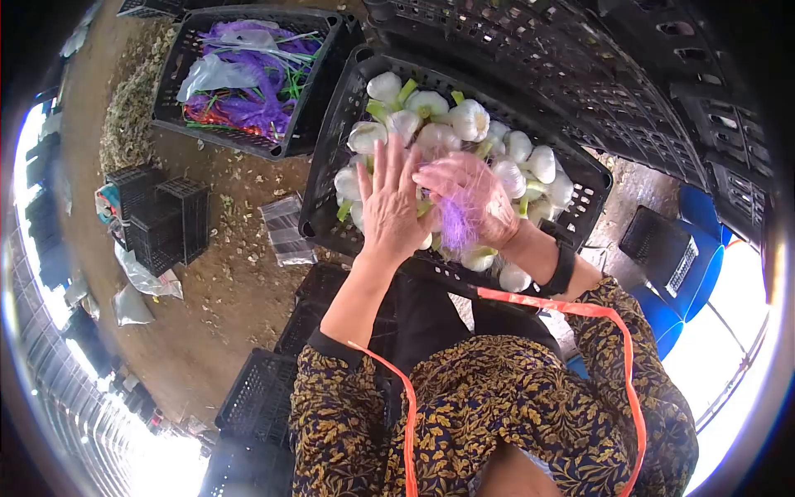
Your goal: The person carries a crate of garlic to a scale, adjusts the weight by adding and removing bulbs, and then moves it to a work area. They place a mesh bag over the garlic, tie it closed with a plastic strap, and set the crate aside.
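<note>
Many white garlic bulbs (470, 121) with short green stems fill a black plastic crate (331, 153). Over the bulbs, my left hand (389, 207) has its fingers spread and extended upward, palm side down. Beside it, my right hand (472, 195) is curled and partly blurred, with a bunched purple net (458, 225) at its palm and thumb side. The two hands are close together, near the middle of the crate. Some bulbs lie hidden beneath the hands.
Another black crate (286, 137) at the upper left holds purple and red nets (257, 83) and clear plastic. Stacked black crates (646, 108) rise on the right. Small crates (170, 219) stand on the littered floor at left, and blue barrels (700, 265) at right.
</note>
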`<state>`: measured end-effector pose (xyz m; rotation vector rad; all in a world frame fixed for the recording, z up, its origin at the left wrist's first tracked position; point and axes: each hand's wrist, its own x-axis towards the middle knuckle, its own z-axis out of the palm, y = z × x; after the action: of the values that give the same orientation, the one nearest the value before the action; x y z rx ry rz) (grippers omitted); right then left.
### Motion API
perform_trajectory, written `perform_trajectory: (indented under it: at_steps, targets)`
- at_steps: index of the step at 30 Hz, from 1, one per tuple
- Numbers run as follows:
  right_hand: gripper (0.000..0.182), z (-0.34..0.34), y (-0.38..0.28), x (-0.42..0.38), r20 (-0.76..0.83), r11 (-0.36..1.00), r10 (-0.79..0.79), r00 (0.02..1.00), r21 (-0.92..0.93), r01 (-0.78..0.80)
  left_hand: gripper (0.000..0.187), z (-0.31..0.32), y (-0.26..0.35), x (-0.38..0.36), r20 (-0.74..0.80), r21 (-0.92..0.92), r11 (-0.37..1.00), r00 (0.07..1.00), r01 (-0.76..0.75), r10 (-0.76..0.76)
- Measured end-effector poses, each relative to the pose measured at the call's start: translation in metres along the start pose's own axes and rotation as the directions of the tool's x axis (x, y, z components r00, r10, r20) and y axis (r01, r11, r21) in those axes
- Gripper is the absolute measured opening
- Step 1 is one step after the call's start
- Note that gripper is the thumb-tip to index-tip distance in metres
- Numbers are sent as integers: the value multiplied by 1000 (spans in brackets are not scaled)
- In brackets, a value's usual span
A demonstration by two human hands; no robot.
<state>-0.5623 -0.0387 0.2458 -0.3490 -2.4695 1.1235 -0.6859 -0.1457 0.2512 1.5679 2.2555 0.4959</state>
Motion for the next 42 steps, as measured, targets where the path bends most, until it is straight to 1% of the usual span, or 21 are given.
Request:
perform_trajectory:
  at_steps: [2,3,5,6,7,8,9,10,12,13,15,17,18,19,21,22,23,25,26,28,42]
  targets:
    - [30,-3,-9,10,-13,974,10,1000,-228,-13,61,14,-6,-5,29,92,995,999,-36,34]
    - [30,2,-10,12,-12,976,9,1000,-218,-11,57,18,-10,-9,55,193,978,996,-80,70]
    - [18,12,-7,14,-86,991,23,996,-126,-34,53,17,-7,-8,40,137,986,995,-96,91]
    - [11,24,1,5,-102,994,99,990,51,-94,54,18,-3,-8,-5,77,994,997,-72,73]
    - [11,21,0,8,-103,994,100,990,45,-96,55,18,-1,-5,-54,17,999,997,-52,53]
    - [16,15,-2,10,-68,896,296,953,367,-252,68,22,-2,-8,-84,-29,999,996,-36,34]
    - [23,11,-8,9,31,667,467,884,644,-375,68,23,0,-12,-77,-32,999,996,-37,34]
    - [32,11,-12,13,32,490,583,812,783,-384,78,22,1,-15,-120,-105,994,993,-32,19]
    - [35,2,-15,13,51,443,626,778,798,-409,110,20,-1,-15,-115,-219,975,993,-45,20]
    - [38,-2,-16,11,80,385,674,735,811,-441,110,13,4,-18,-117,-214,976,993,-49,25]
    - [28,3,-9,0,33,432,625,780,818,-380,121,0,15,-23,4,-153,988,999,-38,39]
    - [15,1,-18,-3,-72,922,270,960,308,-236,130,-6,20,-21,33,-84,994,997,-67,70]
    - [24,2,-26,-7,-60,860,383,922,388,-332,132,-7,27,-20,100,-67,998,995,-14,21]
    - [24,-1,-26,-4,-67,864,379,923,383,-327,134,-8,33,-17,161,-46,998,986,39,-32]
    - [26,-7,-26,1,-218,994,-47,975,-112,22,135,11,39,-16,166,-55,996,985,63,-53]
    - [32,-1,-28,7,-172,984,181,968,37,-177,135,21,41,-16,29,-150,987,998,52,-48]
    - [32,-1,-34,7,-173,983,185,967,36,-182,135,29,43,-17,-109,-239,971,992,30,-58]
    - [39,-4,-47,7,-48,940,136,990,-309,-144,130,39,45,-19,-162,-230,972,983,45,-84]
    - [33,11,-42,-1,-84,955,283,955,-66,-289,113,42,48,-19,-101,-86,990,987,116,-124]
    - [33,15,-39,-12,-89,955,295,951,-12,-297,79,45,55,-13,-45,123,971,979,205,-201]
    - [31,-13,-49,1,-55,973,82,995,-213,-92,69,43,46,10,-339,259,942,933,214,-119]
